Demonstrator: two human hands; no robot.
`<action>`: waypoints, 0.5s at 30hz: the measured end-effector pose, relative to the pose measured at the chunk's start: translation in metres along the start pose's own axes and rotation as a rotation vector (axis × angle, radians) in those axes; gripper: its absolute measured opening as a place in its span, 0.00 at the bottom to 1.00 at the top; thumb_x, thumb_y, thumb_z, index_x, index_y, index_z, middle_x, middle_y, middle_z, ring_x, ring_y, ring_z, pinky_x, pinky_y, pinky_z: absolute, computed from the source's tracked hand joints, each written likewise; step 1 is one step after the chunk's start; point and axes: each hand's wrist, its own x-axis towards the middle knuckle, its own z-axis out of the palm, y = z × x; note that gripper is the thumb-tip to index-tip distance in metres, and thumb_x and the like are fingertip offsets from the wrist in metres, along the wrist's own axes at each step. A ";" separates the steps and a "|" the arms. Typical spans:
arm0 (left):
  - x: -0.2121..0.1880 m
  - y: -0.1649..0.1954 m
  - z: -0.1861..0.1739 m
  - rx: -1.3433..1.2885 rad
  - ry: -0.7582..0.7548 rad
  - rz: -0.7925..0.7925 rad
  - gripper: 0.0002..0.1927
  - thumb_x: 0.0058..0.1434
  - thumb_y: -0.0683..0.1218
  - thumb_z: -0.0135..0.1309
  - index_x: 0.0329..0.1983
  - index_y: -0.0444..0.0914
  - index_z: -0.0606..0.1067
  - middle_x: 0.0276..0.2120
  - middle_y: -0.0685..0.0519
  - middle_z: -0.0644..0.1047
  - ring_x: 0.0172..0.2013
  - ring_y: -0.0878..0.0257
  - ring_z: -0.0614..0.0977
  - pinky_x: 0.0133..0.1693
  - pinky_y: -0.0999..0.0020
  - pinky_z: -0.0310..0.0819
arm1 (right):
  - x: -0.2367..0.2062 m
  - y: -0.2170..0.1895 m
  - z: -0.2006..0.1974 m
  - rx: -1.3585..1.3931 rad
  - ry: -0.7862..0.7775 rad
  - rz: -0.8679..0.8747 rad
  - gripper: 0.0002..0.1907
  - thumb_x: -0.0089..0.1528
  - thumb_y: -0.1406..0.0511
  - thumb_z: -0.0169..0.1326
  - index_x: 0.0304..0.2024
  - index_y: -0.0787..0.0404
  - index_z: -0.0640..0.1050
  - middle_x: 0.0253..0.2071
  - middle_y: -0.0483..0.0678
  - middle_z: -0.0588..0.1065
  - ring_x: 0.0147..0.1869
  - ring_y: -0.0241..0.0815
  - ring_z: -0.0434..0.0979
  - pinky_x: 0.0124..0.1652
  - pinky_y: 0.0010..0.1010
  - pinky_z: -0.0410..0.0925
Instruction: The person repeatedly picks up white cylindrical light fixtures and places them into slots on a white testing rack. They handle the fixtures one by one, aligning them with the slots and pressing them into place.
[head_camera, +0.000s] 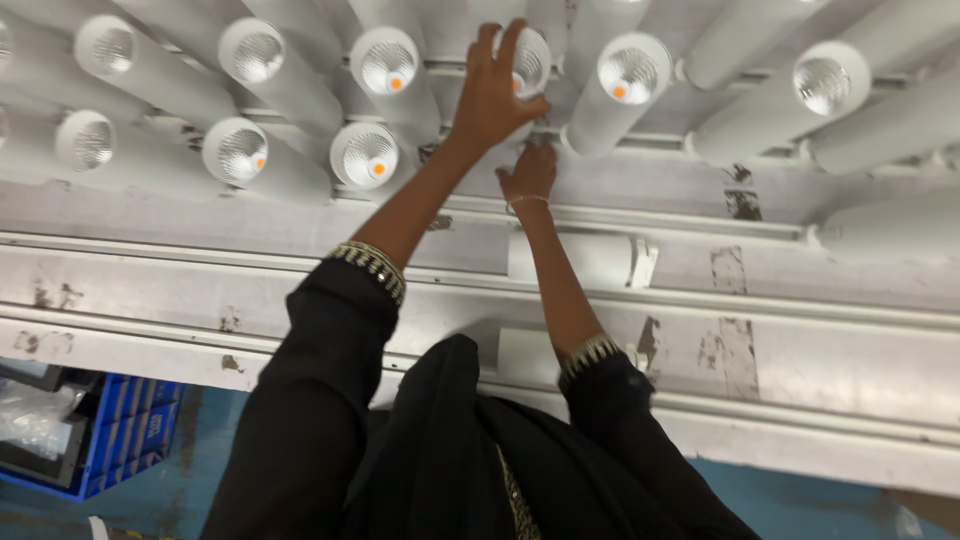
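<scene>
Small orange round stickers (396, 84) dot several lamp faces; a blue plastic crate (125, 435) holding clear bags sits low left on the floor. The left hand (492, 92) wraps its grip around a white cylindrical spotlight with a ribbed lens (533, 62), mid-row on the white rail rack (700, 300). The right hand (528, 172) presses just beneath; whether its grip is spread or pressed together, I cannot tell.

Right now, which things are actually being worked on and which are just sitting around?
In hand:
- left hand gripping a white cylindrical lamp
- right hand at that lamp's base, on the white rail

Lying about:
- other white lamps, e.g. one with an orange dot
- blue crate on the floor, lower left
</scene>
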 end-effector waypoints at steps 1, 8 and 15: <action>0.000 -0.002 0.000 -0.011 -0.013 0.011 0.53 0.47 0.49 0.73 0.73 0.45 0.57 0.65 0.39 0.60 0.62 0.37 0.66 0.60 0.44 0.70 | -0.011 0.007 -0.007 -0.008 -0.114 -0.035 0.33 0.52 0.61 0.70 0.57 0.63 0.73 0.68 0.65 0.59 0.72 0.66 0.54 0.64 0.55 0.51; -0.069 0.008 0.019 -0.223 0.293 -0.094 0.54 0.62 0.43 0.68 0.80 0.36 0.43 0.74 0.36 0.49 0.76 0.39 0.54 0.75 0.48 0.57 | -0.094 0.141 -0.109 -0.207 0.262 0.164 0.37 0.59 0.49 0.67 0.60 0.67 0.72 0.57 0.61 0.70 0.61 0.58 0.68 0.55 0.49 0.65; -0.214 0.005 0.077 -0.284 -0.384 -0.988 0.58 0.61 0.71 0.56 0.74 0.25 0.50 0.68 0.24 0.56 0.69 0.33 0.58 0.68 0.43 0.53 | -0.104 0.188 -0.095 0.480 -0.047 0.443 0.20 0.68 0.54 0.54 0.48 0.65 0.77 0.29 0.44 0.71 0.30 0.31 0.63 0.31 0.27 0.61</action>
